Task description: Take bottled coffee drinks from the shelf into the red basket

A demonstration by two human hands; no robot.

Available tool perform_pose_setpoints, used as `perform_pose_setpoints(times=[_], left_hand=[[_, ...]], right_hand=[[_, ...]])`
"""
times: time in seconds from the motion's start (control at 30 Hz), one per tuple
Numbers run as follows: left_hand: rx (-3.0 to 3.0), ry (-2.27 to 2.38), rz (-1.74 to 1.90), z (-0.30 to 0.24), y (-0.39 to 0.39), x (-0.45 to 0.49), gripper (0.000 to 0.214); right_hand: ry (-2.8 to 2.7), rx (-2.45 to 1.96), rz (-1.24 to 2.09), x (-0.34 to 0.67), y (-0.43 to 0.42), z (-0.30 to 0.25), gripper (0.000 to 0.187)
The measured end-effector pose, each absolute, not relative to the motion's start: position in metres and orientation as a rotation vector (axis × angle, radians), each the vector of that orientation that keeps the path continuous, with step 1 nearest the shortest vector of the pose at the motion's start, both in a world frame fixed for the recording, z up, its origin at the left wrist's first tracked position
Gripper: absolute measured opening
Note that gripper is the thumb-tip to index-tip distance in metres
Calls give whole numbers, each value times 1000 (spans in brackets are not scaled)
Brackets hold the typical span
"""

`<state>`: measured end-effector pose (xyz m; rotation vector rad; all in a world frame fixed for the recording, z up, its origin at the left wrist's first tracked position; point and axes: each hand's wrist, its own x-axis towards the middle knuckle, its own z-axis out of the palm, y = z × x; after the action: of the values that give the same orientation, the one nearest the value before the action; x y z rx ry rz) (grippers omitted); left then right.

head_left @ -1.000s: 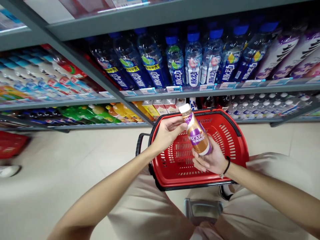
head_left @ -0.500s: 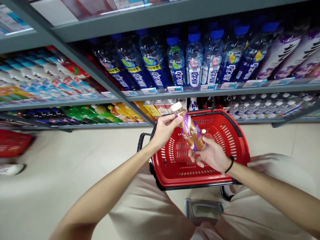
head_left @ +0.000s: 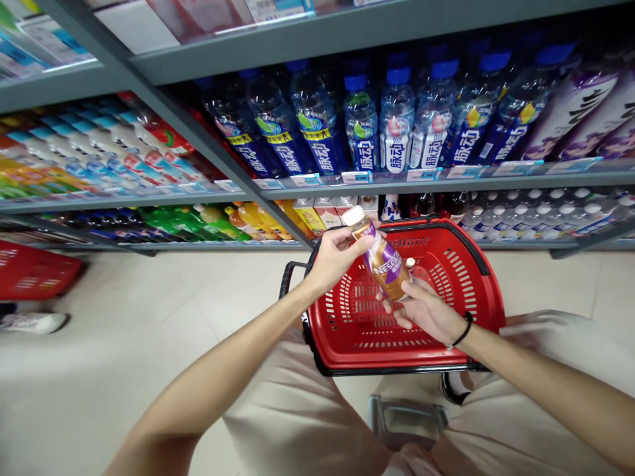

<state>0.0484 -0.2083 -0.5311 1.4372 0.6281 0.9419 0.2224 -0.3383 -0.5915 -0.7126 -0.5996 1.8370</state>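
The left hand and right hand are close together, both clamped on a Nescafé bottle that tilts above a red basket. The left hand wraps the bottle's upper part, just below the white cap, while the right fingers cradle its lower end. A black band circles the right wrist. Beyond the basket, shelves hold blue-capped water bottles. Well left of it, a second red basket stands on the floor near a white shoe. Beige shorts show below it.
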Motion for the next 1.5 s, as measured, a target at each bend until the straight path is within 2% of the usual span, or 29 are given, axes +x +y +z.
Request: perform_pose_setpoints(times=[0.37,0.57,0.83,1.13,1.5], left_hand=[[1411,564,892,-535,-208,50,43],[1430,584,863,-532,-210,50,49],[1407,564,804,-536,-205,53,50],[1363,580,838,-530,-206,53,50],[1446,453,826,-522,-216,46,36]], right_hand=[[-645,-816,1754,217,-339,-591,46],[-710,-914,1694,213,-338,-594,56],[-852,-1209,994,214,-337,-602,61],[-1129,-1260,570,236,-329,-598,68],[-1161,-1304,840,229,-337,-597,62]])
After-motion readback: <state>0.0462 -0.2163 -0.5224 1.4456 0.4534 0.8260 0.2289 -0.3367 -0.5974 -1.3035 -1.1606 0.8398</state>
